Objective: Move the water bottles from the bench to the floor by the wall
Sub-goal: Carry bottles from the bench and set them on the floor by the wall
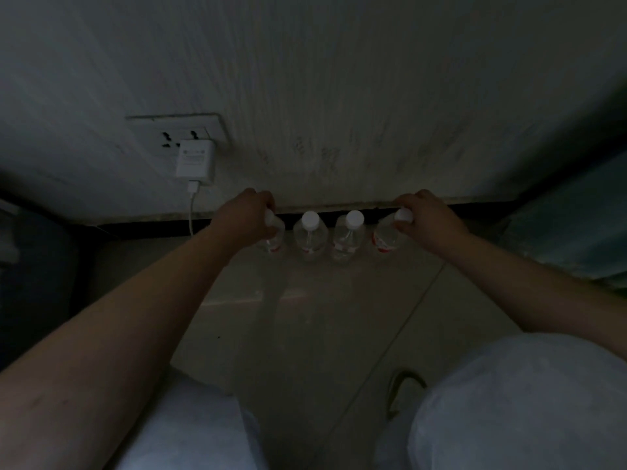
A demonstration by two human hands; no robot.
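Note:
Several clear water bottles with white caps and red labels stand in a row on the floor against the wall's dark baseboard. My left hand (249, 212) is closed around the neck of the leftmost bottle (273, 237). My right hand (425, 213) grips the cap end of the rightmost bottle (385, 237), which leans slightly. Between them two bottles (310, 232) (349, 234) stand upright and untouched. The scene is dim.
A white charger (195, 162) is plugged into a wall socket (176, 128) at upper left, its cable (192, 215) hanging to the floor beside the left bottle. My knees in light trousers (519, 401) fill the bottom. A bluish-green object (576, 225) sits at right, a dark shape at left.

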